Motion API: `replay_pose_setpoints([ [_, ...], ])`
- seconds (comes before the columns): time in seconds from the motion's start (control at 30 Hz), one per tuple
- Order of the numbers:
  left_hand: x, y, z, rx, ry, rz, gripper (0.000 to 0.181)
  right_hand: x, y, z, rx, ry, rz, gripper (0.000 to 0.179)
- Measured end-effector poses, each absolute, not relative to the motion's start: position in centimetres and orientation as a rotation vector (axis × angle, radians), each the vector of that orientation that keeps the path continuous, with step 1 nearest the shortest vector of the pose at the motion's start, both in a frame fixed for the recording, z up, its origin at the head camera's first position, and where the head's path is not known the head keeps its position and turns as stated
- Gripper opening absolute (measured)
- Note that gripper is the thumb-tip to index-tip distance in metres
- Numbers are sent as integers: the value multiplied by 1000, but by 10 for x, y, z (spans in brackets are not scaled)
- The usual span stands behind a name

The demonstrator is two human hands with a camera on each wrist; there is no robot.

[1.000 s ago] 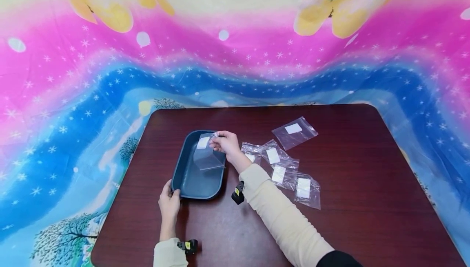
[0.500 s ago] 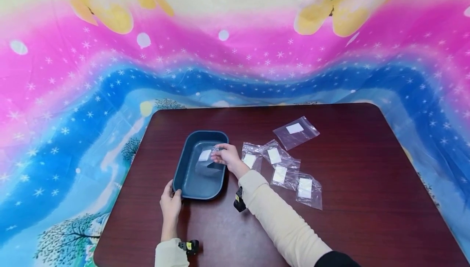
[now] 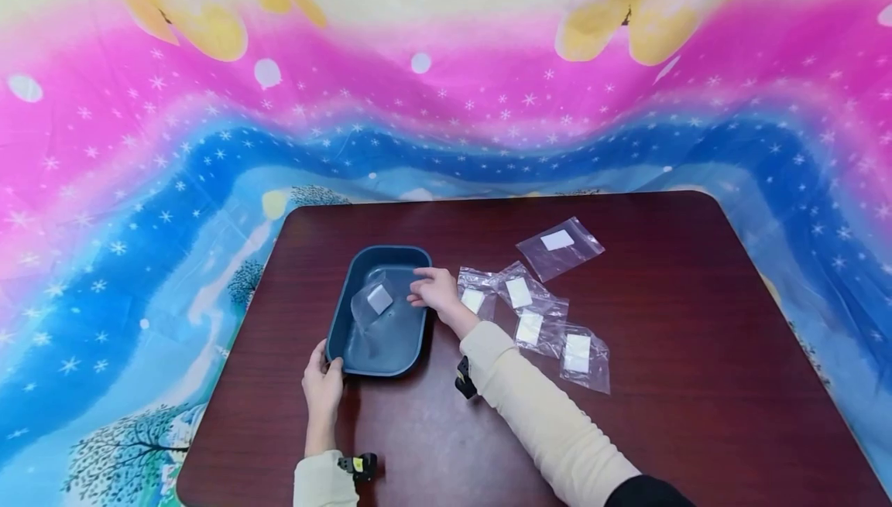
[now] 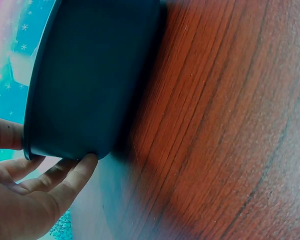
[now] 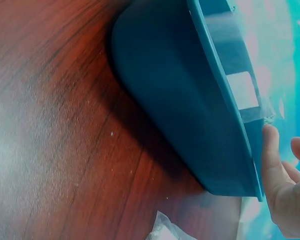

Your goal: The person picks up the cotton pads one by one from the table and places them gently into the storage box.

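Observation:
A dark blue-grey rectangular tub (image 3: 386, 351) stands on the table. My left hand (image 3: 323, 387) grips its near left corner. In the left wrist view, the thumb is at the rim and the fingers lie against the tub's outer wall (image 4: 89, 80). A clear plastic bag (image 3: 365, 310) with a white label is inside the tub, tilted; whether it touches the bottom cannot be told. My right hand (image 3: 437, 292) is over the tub's right rim with its fingers spread apart, holding nothing. In the right wrist view, the bag's label (image 5: 243, 90) shows past the rim, just off the fingertips.
Several labelled clear bags (image 3: 530, 329) lie overlapping on the dark wood table (image 3: 669, 383), right of the tub. Another clear bag (image 3: 557, 241) lies apart from them, farther back. A patterned cloth (image 3: 446, 124) hangs behind the table.
My right hand has lowered the bag into the tub and let it go. The bag has moved left, away from the fingers, and turned. My left hand has kept its hold on the tub.

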State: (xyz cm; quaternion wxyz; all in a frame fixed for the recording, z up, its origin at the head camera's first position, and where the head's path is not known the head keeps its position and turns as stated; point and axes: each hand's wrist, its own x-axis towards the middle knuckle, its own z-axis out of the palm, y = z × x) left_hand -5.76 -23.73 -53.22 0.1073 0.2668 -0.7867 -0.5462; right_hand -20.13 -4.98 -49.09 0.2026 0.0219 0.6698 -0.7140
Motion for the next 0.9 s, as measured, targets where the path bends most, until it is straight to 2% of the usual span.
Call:
replay_pose_setpoints([
  [0.9,-57,-236,-530,787,-2314,-1576,44,-207,15,-462,65,1914,-2097,24],
])
